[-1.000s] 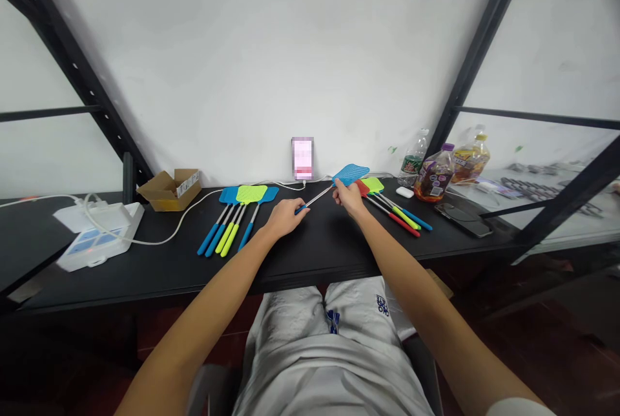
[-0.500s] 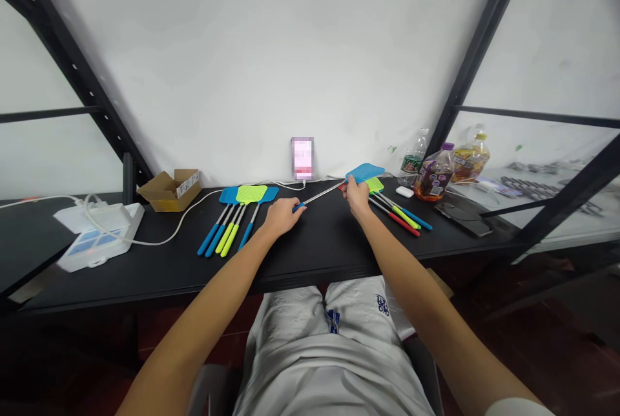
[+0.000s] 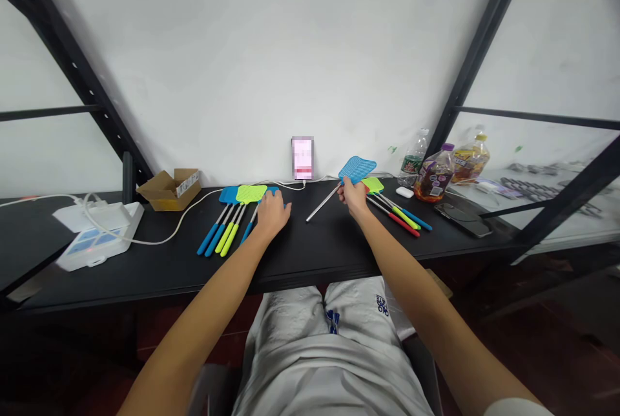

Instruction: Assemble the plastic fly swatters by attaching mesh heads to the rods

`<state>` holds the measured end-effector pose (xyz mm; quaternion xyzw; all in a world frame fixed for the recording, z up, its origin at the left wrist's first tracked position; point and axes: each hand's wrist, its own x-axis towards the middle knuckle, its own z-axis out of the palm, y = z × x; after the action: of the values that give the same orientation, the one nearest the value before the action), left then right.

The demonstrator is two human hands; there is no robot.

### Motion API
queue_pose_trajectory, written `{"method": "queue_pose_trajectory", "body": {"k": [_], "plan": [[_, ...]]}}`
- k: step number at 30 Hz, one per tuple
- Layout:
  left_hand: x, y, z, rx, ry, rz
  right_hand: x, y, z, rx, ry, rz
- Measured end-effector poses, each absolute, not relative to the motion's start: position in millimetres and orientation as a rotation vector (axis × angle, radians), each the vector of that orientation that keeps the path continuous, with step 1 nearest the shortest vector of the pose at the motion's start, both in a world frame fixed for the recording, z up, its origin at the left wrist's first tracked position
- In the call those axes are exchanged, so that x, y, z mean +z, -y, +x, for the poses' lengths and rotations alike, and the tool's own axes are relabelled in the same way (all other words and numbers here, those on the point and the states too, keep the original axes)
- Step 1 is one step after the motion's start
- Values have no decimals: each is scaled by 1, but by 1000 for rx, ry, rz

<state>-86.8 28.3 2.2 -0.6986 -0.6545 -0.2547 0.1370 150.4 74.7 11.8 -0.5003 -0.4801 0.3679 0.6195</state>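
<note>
My right hand (image 3: 353, 196) is closed on a fly swatter (image 3: 357, 169) near the base of its blue mesh head. The swatter's bare metal rod slants down to the left, with no grip on its end. My left hand (image 3: 272, 212) is over the right side of the left swatter group, fingers curled. It partly covers a blue swatter there, and what it holds, if anything, is hidden. Beside it lie a yellow-green swatter head (image 3: 251, 194) and several blue and yellow-green handles. Right of my right hand rest swatters with a red handle (image 3: 407, 227), a yellow-green handle and a blue handle.
A phone (image 3: 303, 157) leans on the wall, with a cable. To the left are an open cardboard box (image 3: 169, 191) and a white power strip (image 3: 104, 238). On the right stand drink bottles (image 3: 434, 174), a white case (image 3: 404, 192) and a dark phone (image 3: 464, 219).
My left hand has left the rod's end and moved left to the swatter group. The blue grip no longer shows on the rod. My right hand has tilted the swatter, its head turning upward.
</note>
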Motion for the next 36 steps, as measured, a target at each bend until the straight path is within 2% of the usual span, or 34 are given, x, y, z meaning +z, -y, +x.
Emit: {"method": "queue_pose_trajectory", "body": {"k": [4,6,11,18,23,36], "plan": [[5,-22,-75,-1133,1554,-2289,10,-69,140,920,1153,-1092],[5,-18,-67,-1223,1396,-2514,10,-65,137,1031,1251,-1027],[4,-11,-61,-1174,1336,-2713,6,-58,131,1299,1542,-964],[6,-13,-65,-1238,1432,-2789,1,-58,129,1442,1730,-973],[7,-14,-65,-1242,1464,-2839,2,-57,129,1424,1822,-972],[9,-18,-65,-1375,1479,-2610,12,-60,137,1177,1559,-989]]}}
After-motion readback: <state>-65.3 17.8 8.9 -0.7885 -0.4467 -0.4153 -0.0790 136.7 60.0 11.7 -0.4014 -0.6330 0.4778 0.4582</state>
